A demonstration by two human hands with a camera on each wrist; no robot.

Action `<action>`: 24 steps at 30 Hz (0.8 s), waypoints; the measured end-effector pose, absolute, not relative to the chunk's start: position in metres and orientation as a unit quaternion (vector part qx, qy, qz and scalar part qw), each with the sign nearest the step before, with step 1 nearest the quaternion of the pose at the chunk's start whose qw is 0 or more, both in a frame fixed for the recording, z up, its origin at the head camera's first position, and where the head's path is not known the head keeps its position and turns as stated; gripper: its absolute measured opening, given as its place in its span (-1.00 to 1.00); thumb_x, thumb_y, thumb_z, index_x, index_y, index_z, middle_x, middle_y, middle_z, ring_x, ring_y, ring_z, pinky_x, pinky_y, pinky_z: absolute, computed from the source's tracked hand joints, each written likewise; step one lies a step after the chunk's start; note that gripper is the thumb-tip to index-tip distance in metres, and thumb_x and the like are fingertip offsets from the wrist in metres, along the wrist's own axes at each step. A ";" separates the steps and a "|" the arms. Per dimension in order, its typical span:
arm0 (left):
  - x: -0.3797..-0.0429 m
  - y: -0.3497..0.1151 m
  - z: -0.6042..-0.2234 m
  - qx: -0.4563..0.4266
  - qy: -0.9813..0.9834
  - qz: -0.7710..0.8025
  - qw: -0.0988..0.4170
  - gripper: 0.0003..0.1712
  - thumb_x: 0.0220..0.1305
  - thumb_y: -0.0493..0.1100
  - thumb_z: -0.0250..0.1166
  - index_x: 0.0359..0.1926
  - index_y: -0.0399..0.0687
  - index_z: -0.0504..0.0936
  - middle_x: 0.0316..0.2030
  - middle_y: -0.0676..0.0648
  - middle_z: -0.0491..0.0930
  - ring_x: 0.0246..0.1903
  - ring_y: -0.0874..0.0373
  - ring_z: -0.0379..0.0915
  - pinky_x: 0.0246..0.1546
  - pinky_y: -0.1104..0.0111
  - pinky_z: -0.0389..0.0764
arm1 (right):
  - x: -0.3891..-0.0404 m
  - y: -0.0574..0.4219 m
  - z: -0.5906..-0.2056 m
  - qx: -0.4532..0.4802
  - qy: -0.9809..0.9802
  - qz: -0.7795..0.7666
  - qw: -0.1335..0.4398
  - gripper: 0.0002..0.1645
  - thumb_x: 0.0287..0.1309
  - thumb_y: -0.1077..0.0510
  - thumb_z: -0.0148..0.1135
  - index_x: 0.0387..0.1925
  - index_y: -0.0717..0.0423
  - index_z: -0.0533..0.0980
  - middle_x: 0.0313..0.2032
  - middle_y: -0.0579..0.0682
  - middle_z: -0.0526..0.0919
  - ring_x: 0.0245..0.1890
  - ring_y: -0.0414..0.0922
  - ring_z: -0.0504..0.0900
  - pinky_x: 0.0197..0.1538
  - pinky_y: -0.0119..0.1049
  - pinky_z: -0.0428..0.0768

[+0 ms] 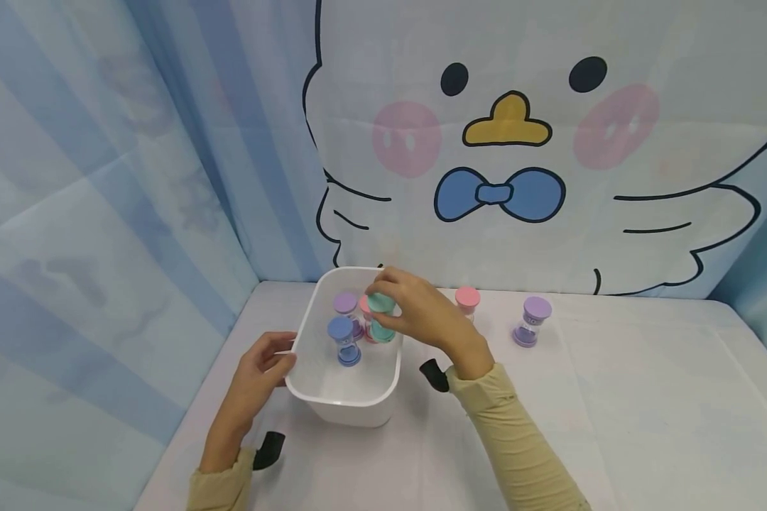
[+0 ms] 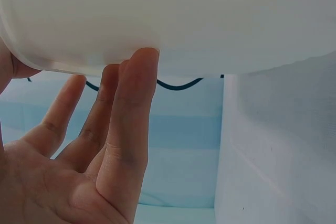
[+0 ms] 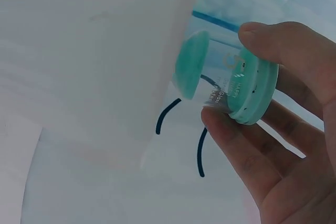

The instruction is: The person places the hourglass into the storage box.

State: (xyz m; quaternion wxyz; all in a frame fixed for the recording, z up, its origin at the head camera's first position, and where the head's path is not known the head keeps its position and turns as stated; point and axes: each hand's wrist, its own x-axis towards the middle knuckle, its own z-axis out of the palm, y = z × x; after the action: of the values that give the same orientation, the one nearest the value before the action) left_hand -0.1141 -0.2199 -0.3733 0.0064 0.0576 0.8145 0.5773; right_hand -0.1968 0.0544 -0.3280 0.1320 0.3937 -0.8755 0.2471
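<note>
My right hand (image 1: 431, 309) pinches a mint-green sand timer (image 3: 218, 77) by its upper cap, thumb on one side and fingers on the other. It holds the timer over the far right part of a white plastic bin (image 1: 341, 394). Inside the bin are a blue sand timer (image 1: 345, 341), a purple one (image 1: 346, 304) and a pink one (image 1: 366, 306), partly hidden. With its thumb at the rim and fingertips against the outer wall, my left hand (image 1: 256, 380) grips the bin's left side, as the left wrist view also shows.
Right of the bin, a pink sand timer (image 1: 467, 299) stands partly behind my right hand. Farther right is a purple sand timer (image 1: 532, 321). A cloth backdrop (image 1: 486, 248) with a cartoon bird hangs behind the white table (image 1: 645, 411).
</note>
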 end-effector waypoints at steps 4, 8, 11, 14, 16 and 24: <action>-0.115 -0.220 -0.375 0.055 0.816 0.575 0.006 -0.59 0.29 -0.19 0.15 0.13 -0.17 0.37 0.05 -0.22 0.45 -0.04 -0.11 0.46 -0.30 0.28 0.59 | -0.197 0.053 -0.330 0.388 -0.878 0.250 0.124 -0.65 -0.02 0.09 0.36 -0.12 -0.02 0.56 -0.14 -0.15 0.52 -0.14 -0.27 0.49 -0.07 -0.45 0.51; -0.116 -0.221 -0.375 0.052 0.818 0.573 0.008 -0.59 0.29 -0.18 0.15 0.13 -0.15 0.37 0.05 -0.22 0.44 -0.04 -0.10 0.46 -0.30 0.29 0.59 | -0.198 0.052 -0.333 0.391 -0.877 0.251 0.122 -0.65 0.01 0.05 0.34 -0.12 -0.02 0.56 -0.15 -0.16 0.52 -0.16 -0.30 0.49 -0.08 -0.49 0.50; -0.116 -0.221 -0.375 0.049 0.816 0.576 0.010 -0.59 0.29 -0.18 0.15 0.13 -0.15 0.37 0.06 -0.21 0.45 -0.04 -0.11 0.46 -0.29 0.28 0.59 | -0.199 0.051 -0.335 0.393 -0.876 0.251 0.121 -0.66 0.03 0.02 0.33 -0.12 -0.03 0.57 -0.15 -0.18 0.51 -0.18 -0.31 0.48 -0.09 -0.51 0.49; -0.116 -0.221 -0.374 0.048 0.814 0.579 0.011 -0.59 0.29 -0.19 0.15 0.13 -0.15 0.37 0.05 -0.21 0.45 -0.04 -0.12 0.46 -0.29 0.28 0.59 | -0.200 0.050 -0.336 0.393 -0.877 0.254 0.113 -0.66 0.03 0.02 0.33 -0.12 -0.03 0.57 -0.15 -0.18 0.51 -0.18 -0.32 0.48 -0.09 -0.52 0.48; -0.116 -0.221 -0.374 0.048 0.812 0.582 0.012 -0.60 0.28 -0.19 0.15 0.13 -0.15 0.37 0.05 -0.21 0.45 -0.04 -0.12 0.46 -0.29 0.27 0.58 | -0.201 0.049 -0.337 0.392 -0.878 0.255 0.105 -0.66 0.02 0.04 0.34 -0.11 -0.03 0.56 -0.15 -0.18 0.50 -0.17 -0.31 0.48 -0.09 -0.51 0.48; -0.116 -0.222 -0.375 0.050 0.812 0.582 0.012 -0.60 0.28 -0.19 0.16 0.13 -0.14 0.37 0.05 -0.21 0.45 -0.04 -0.11 0.46 -0.29 0.26 0.58 | -0.203 0.045 -0.343 0.376 -0.891 0.246 0.058 -0.62 0.04 -0.01 0.32 -0.07 -0.05 0.55 -0.09 -0.16 0.48 -0.10 -0.26 0.49 -0.04 -0.45 0.49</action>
State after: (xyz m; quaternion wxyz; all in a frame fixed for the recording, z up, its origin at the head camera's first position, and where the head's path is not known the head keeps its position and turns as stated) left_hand -0.1159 -0.2216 -0.3751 0.0123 0.0496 0.8118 0.5817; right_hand -0.2027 0.0447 -0.3432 0.0576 0.3764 -0.8913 0.2463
